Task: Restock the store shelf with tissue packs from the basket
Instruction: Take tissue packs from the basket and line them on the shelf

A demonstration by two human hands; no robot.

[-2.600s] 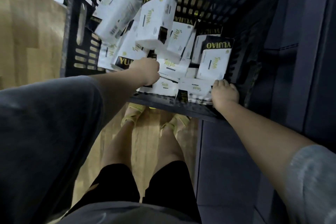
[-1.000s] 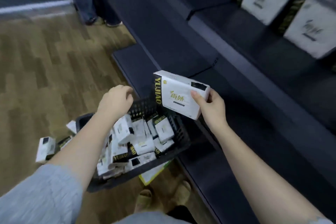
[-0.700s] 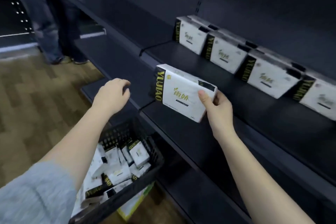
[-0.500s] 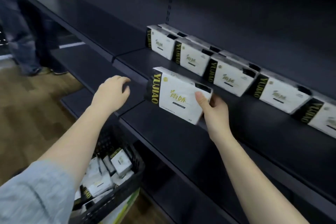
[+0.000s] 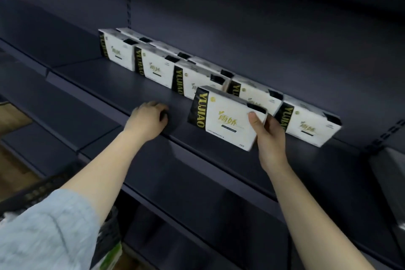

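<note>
A white rectangular tissue pack with a black side band lettered YUJIAO in gold point(image 5: 225, 119) is held upright over the dark blue-grey metal store shelf point(image 5: 122, 82), just in front of the row of matching white packs point(image 5: 156, 68) standing along that shelf's back. The right hand point(image 5: 270, 136) clamps its right end, thumb on the front face. The left hand point(image 5: 148, 119) rests loosely curled on the shelf's front edge, gripping nothing. The black plastic basket point(image 5: 37, 189) shows below the shelf, at lower left.

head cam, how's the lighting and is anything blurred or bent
Head view: dim, flat light on the dark shelf; the held tissue pack in the right hand reads fairly sharp, while the far-right pack and grey sleeve smear; wide-angle lens bows the shelf edges.
</note>
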